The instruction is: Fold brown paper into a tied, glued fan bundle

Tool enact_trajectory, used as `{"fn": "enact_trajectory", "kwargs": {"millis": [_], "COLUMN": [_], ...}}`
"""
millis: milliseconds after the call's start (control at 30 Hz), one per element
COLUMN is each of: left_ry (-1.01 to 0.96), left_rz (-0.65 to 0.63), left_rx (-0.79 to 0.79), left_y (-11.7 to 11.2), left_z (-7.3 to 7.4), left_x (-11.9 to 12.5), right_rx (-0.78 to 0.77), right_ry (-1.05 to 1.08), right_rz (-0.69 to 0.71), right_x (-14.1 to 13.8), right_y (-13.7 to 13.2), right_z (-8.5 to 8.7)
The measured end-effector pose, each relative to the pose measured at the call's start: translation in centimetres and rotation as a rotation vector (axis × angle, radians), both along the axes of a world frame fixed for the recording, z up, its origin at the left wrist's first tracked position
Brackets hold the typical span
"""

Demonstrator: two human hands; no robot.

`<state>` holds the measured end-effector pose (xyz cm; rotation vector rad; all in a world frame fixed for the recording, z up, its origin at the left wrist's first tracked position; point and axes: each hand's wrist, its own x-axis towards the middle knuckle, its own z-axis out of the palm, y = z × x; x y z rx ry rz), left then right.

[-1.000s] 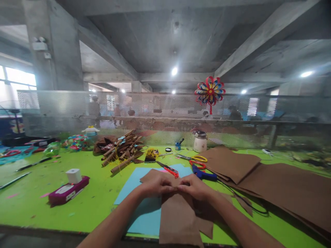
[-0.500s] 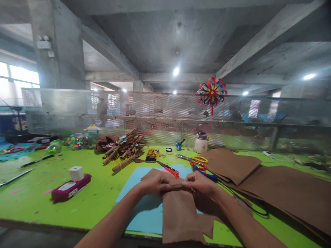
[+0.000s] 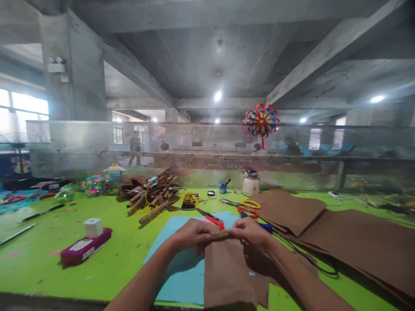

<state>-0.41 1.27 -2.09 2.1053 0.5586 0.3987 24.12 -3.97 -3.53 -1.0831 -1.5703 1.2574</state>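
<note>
My left hand (image 3: 191,235) and my right hand (image 3: 251,232) both pinch the far edge of a strip of brown paper (image 3: 225,272), which runs from my fingers back toward me. The strip's far edge is folded or rolled over between my fingertips. The paper lies above a light blue sheet (image 3: 181,263) on the green table (image 3: 123,255). A red utility knife (image 3: 212,218) rests just beyond my hands.
Large brown paper sheets (image 3: 350,237) cover the table's right side. Scissors with yellow and red handles (image 3: 246,206), a white jar (image 3: 250,183), a pile of rolled brown paper sticks (image 3: 152,192), and a magenta box with a white cube (image 3: 86,246) stand around. A mesh fence (image 3: 207,151) closes the far edge.
My hands lifted slightly and drew the brown strip's far edge up off the table; the fold between my fingers has tightened. The camera tilted a little.
</note>
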Motion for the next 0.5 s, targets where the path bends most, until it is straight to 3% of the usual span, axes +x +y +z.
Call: {"fn": "enact_trajectory", "kwargs": {"millis": [167,267,367,500], "left_ry": [-0.029,-0.079,-0.054,-0.005], "left_rz": [0.021,-0.02,-0.087,-0.084], "left_rx": [-0.11,-0.085,-0.058,-0.092], "left_y": [-1.0,-1.4,-1.5,-1.2], "left_z": [1.2,1.8,2.0,1.7], "left_x": [-0.1,-0.1,-0.1,0.1], "right_rx": [-0.016,-0.032,0.025,0.145], "right_ry": [0.326,0.418,0.316,0.082], "right_rz": [-0.03,0.092,0.195,0.233], "right_x": [-1.4,-3.2,-4.3,-4.1], "right_y": [-0.8,-2.1,-3.2,-3.7], "right_z": [0.2,0.5,1.4,2.5]}}
